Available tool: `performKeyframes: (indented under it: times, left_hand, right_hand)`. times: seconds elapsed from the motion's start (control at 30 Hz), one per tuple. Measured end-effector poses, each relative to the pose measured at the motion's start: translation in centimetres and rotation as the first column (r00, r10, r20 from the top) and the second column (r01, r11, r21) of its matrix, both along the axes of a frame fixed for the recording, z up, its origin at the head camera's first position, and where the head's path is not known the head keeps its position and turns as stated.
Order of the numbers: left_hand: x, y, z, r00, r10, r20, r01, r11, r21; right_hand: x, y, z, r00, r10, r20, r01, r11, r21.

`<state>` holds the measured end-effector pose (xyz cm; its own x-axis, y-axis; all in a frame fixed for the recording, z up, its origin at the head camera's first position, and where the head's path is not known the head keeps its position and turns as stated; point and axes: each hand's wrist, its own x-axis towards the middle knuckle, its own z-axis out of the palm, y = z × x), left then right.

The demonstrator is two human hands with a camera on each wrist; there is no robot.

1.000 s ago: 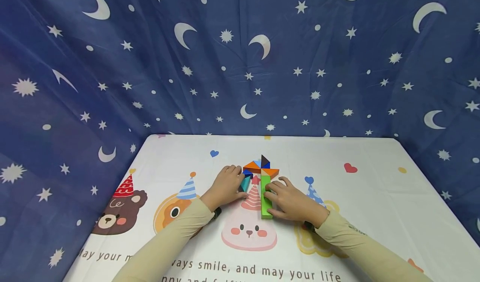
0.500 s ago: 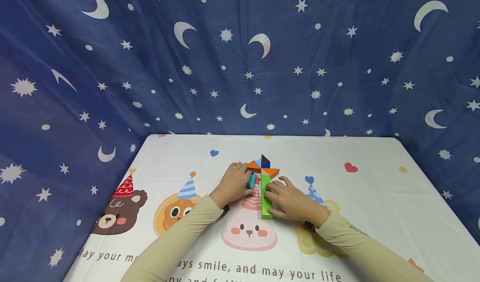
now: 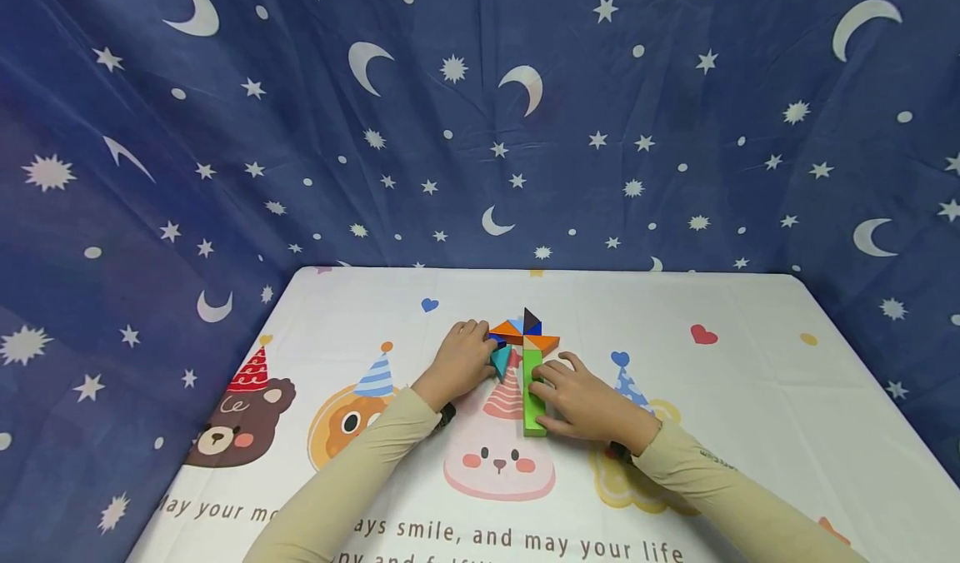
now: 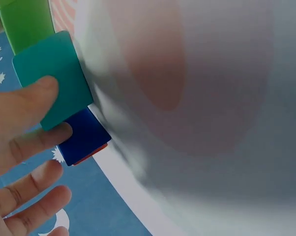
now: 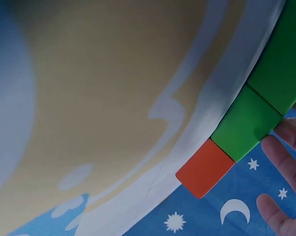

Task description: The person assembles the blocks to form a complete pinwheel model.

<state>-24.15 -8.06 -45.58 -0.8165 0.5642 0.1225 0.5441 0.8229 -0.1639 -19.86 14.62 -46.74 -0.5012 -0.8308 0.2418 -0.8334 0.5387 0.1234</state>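
Several triangular blocks form a pinwheel shape, among them a dark brown one (image 3: 531, 320) and an orange one (image 3: 542, 343) on the right. Below it runs a column of green blocks (image 3: 533, 396). My left hand (image 3: 459, 363) is at the left of the pinwheel. In the left wrist view its thumb lies against a teal triangular block (image 4: 57, 78) and its index fingertip reaches the edge of a dark blue block (image 4: 86, 135); the other fingers are spread. My right hand (image 3: 585, 401) rests its relaxed fingers on the green column, thumb beside the lower end.
A white printed tablecloth (image 3: 637, 313) with cartoon animals and lettering covers the table. Behind and left hangs a blue curtain (image 3: 420, 130) with moons and stars. The table's far edge lies a short way beyond the pinwheel.
My left hand has moved right with the teal block, then slightly back left and away from me. The teal block now sits nearer the green column and is turned. My right hand stays put.
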Motion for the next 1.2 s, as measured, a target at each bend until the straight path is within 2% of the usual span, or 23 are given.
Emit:
performKeyframes:
  times: [0.23,0.5,1.2]
  left_hand:
    - [-0.3,0.6,-0.2,1.0,0.006,-0.014,-0.006,1.0,-0.003]
    - [-0.6,1.3,-0.6,0.999,-0.016,-0.048,0.016,1.0,-0.005]
    - [-0.6,2.1,-0.3,0.999,-0.019,-0.034,0.02,1.0,0.016]
  right_hand:
    - [-0.1,0.0,-0.1,1.0,0.002,-0.007,-0.002,1.0,-0.005]
    - [-0.1,0.1,-0.1,0.999,0.017,-0.029,-0.018,1.0,-0.024]
    - [-0.1,0.1,-0.1,0.999,0.026,-0.04,-0.026,0.999,-0.023]
